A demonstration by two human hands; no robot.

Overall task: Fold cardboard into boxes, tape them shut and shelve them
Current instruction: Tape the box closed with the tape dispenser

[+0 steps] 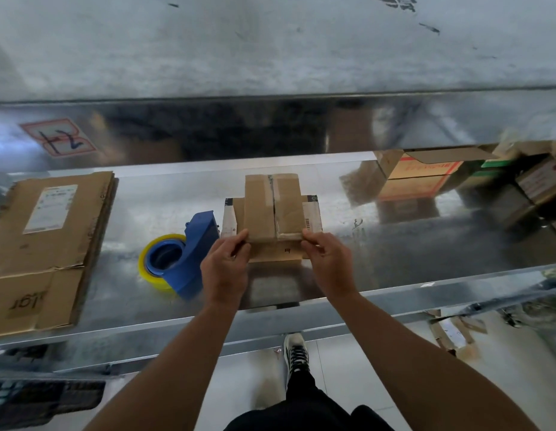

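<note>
The small cardboard box [272, 209] sits at the middle of the steel bench [395, 253], straight ahead of the person. Its two top flaps meet along a centre seam that shows a strip of clear tape and a dark gap. More flaps spread out to either side beneath.

The left hand [225, 262] grips the near left corner and the right hand [328, 259] the near right corner. On each, the thumb lies on top with the fingers curled under the edge, clamped on the cardboard.

This looks like the folding step, with the flaps being squared up before sealing. Next, one hand probably has to hold the flaps flat while the other reaches for the blue tape dispenser [192, 259] just left of the box.

Flattened cardboard [49, 237] lies far left, and made-up boxes [419, 178] stand at the right.
</note>
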